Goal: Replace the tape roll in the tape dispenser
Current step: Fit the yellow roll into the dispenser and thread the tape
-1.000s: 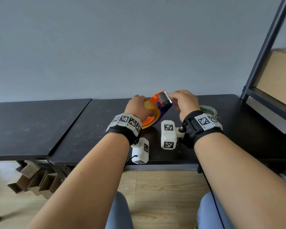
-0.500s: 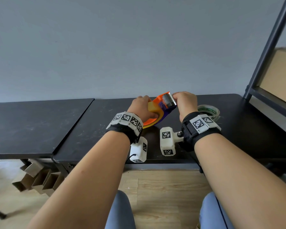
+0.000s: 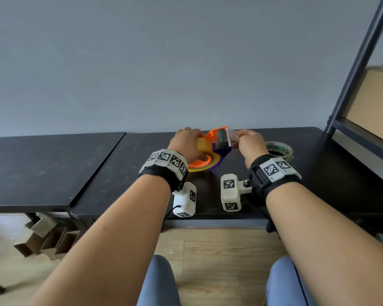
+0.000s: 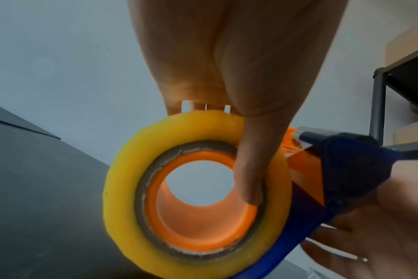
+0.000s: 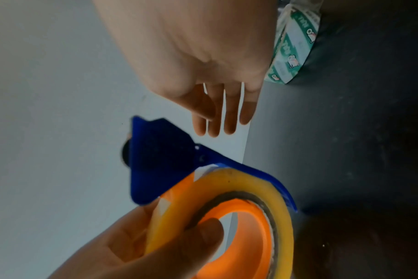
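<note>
The orange and blue tape dispenser (image 3: 217, 141) is tilted over the black table (image 3: 208, 195), its black roller and toothed cutter facing up. A yellow tape roll (image 4: 122, 188) sits on its orange hub (image 4: 203, 226). My left hand (image 3: 187, 144) grips the roll and dispenser, with the thumb (image 4: 248, 169) lying across the roll's face to the core. My right hand (image 3: 249, 143) is just right of the cutter and pinches the clear tape end (image 3: 232, 134). In the right wrist view its fingers (image 5: 217, 117) hang nearly straight beyond the blue frame (image 5: 160, 160).
A second tape roll with a green printed core (image 3: 279, 150) lies flat on the table right of my right hand. A black shelf rack (image 3: 360, 69) with a cardboard box (image 3: 376, 107) stands at the right. A second table (image 3: 42, 164) adjoins on the left, with cardboard below.
My right hand has moved from on top of the cutter head to its right side, uncovering the roller and cutter. The dispenser has tipped lower toward the table. The left hand keeps its grip.
</note>
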{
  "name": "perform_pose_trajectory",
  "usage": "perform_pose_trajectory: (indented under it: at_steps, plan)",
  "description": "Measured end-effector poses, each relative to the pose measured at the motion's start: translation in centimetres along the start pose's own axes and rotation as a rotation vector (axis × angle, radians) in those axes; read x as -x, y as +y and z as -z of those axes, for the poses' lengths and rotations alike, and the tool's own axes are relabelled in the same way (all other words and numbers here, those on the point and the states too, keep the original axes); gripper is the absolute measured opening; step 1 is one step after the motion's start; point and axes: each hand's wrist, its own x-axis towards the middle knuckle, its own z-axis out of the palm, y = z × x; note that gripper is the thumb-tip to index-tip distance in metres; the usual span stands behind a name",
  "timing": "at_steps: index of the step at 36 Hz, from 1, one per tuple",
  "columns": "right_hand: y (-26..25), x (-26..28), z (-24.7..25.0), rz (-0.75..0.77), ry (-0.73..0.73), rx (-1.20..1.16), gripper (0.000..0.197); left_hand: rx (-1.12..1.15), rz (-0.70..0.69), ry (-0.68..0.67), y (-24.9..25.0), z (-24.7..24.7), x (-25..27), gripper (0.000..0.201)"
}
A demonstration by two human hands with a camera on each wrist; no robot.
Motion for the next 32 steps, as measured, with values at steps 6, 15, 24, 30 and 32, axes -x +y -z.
perform_pose_trajectory:
  at_steps: [6,15,24,30,32]
  plan:
    - [0.3,0.9,-0.1,0.044,-0.222,0.104,0.046,0.026,-0.015,-0.062,0.7,0.3,-0.6,0.071]
    - [0.7,0.9,0.7,-0.04,-0.331,0.189,0.04,-0.007,-0.053,-0.095,1.1,0.2,-1.3,0.066]
    - [1.0,0.5,0.5,-0.014,-0.358,0.36,0.043,0.086,-0.034,-0.063,1.6,-0.1,-0.9,0.065]
    - [1.2,0.2,0.2,-0.047,-0.335,0.319,0.033,0.379,-0.03,0.046,2.0,0.9,-0.6,0.063]
    - [1.2,0.2,0.1,-0.05,-0.33,0.298,0.027,0.451,-0.02,0.066,2.2,1.2,-0.6,0.056]
